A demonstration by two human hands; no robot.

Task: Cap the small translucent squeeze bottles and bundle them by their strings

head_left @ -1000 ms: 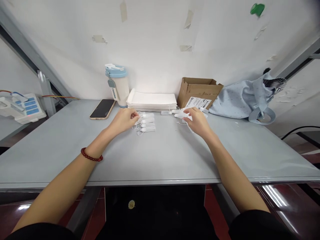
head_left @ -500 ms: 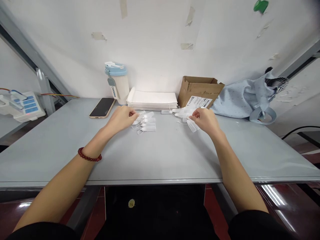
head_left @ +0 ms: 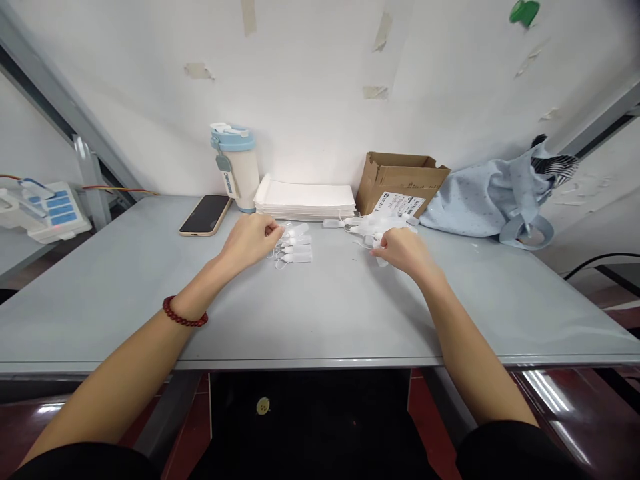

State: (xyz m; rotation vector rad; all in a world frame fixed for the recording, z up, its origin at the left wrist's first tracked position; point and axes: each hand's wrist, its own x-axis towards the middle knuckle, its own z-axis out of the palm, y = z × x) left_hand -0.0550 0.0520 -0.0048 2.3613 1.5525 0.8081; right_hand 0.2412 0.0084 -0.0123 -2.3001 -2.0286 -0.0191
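Several small clear plastic dropper bottles with white caps and thin tether loops lie on the grey table in two groups. At the left end of the neat short row of bottles (head_left: pixel 299 254), my left hand (head_left: pixel 250 241) is closed in a pinch; what its fingertips hold, if anything, is hidden. A looser heap of bottles (head_left: pixel 367 228) lies to the right, before the cardboard box. Over the near edge of that heap, my right hand (head_left: pixel 405 252) has its thumb and fingers closed at a small bottle (head_left: pixel 382 262), mostly covered by the hand.
Behind the bottles is a stack of white paper-like sheets or envelopes (head_left: pixel 305 195). A phone (head_left: pixel 204 215) and a blue-lidded tumbler (head_left: pixel 244 170) stand left of it. An open cardboard box (head_left: pixel 400 177) and a light blue cloth bag (head_left: pixel 475 200) are at the right, against the wall.
My right hand has shifted slightly left and toward me, covering a bottle that showed more before. My left hand has moved slightly right, over the left end of the row.
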